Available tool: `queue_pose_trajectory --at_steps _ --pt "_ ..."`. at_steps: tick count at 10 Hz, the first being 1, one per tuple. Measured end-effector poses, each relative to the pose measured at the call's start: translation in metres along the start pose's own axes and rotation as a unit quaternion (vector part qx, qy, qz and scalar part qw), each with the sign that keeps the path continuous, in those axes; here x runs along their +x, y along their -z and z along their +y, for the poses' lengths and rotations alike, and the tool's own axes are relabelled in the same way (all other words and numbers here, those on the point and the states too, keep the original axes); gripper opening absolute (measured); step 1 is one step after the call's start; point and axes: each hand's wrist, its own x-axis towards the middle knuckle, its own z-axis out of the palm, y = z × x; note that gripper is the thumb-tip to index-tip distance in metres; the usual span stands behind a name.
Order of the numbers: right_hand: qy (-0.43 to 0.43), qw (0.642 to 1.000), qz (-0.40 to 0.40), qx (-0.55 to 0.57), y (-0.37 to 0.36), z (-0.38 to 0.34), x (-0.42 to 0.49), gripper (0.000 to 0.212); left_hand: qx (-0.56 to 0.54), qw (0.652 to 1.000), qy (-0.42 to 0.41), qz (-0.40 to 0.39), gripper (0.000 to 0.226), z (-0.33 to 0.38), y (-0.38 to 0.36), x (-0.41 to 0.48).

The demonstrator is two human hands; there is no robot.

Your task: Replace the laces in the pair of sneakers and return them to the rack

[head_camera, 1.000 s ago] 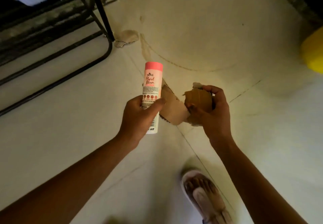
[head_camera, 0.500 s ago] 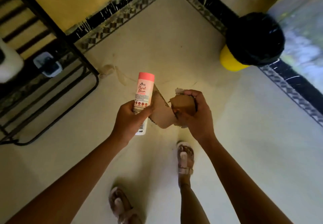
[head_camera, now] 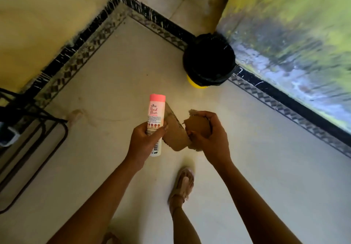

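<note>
My left hand point(head_camera: 145, 139) grips a white bottle with a pink cap point(head_camera: 155, 114), held upright over the floor. Together with the bottle it holds a flat piece of brown cardboard point(head_camera: 175, 135). My right hand point(head_camera: 210, 137) is curled round a crumpled brown cardboard piece point(head_camera: 197, 127) just right of that. The two hands are close together at chest height. No sneakers or laces show in this view. The black metal shoe rack point(head_camera: 34, 135) stands at the left edge.
A yellow bin lined with a black bag point(head_camera: 209, 61) stands in the floor corner ahead. Yellow walls with a black patterned skirting point(head_camera: 95, 34) bound the pale tiled floor. My sandalled foot point(head_camera: 183, 184) is below the hands.
The view has swung right and forward: the rack slid to the left edge and the bin came closer to the centre. Both hands keep the same hold on bottle and cardboard.
</note>
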Motion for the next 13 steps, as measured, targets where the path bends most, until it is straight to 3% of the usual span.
queue_pose_trajectory --at_steps 3,6,7,9,12,13 --pt "-0.035 0.998 0.042 -0.002 0.086 -0.033 0.084 0.042 0.015 0.998 -0.042 -0.038 0.015 0.069 -0.1 0.059" --pt "-0.11 0.983 0.032 -0.145 0.126 -0.033 0.225 0.065 0.143 0.987 -0.062 -0.048 0.038 0.108 -0.178 0.191" --pt "-0.139 0.975 0.045 -0.166 0.132 -0.018 0.28 0.043 0.174 0.982 -0.045 -0.051 0.039 0.113 -0.204 0.237" --pt "-0.198 0.959 0.009 -0.2 0.132 0.036 0.37 0.031 0.159 0.985 0.043 -0.055 0.041 0.1 -0.242 0.321" --pt "-0.181 0.953 -0.023 -0.243 0.121 0.082 0.449 0.035 0.101 0.988 0.1 -0.059 0.052 0.08 -0.271 0.392" --pt "-0.175 0.951 -0.035 -0.254 0.121 0.084 0.459 0.043 0.112 0.986 0.087 -0.084 0.07 0.082 -0.276 0.401"
